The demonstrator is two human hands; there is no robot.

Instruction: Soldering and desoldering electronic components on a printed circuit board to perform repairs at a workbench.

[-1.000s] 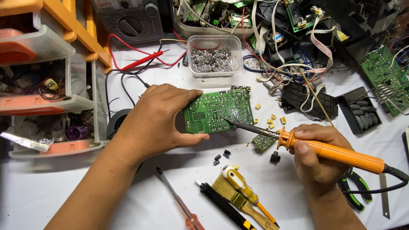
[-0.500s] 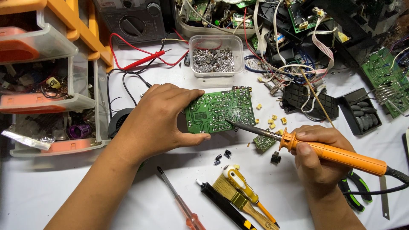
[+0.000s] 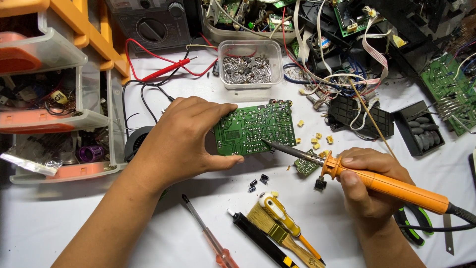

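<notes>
My left hand grips a green circuit board by its left edge, solder side up, held tilted just above the white table. My right hand holds an orange-handled soldering iron; its dark tip touches the board near the lower right edge. A small green board piece lies under the iron's shaft. Small black components sit on the table below the board, and one black part lies beside my right thumb.
A clear tub of metal bits stands behind the board. Drawer unit at left, multimeter with red probe behind. Screwdrivers, a brush and a pen lie in front. Tangled wires, black trays and green boards fill the right.
The board and my left hand have barely shifted. The iron's tip has slid slightly left along the board's lower edge.
</notes>
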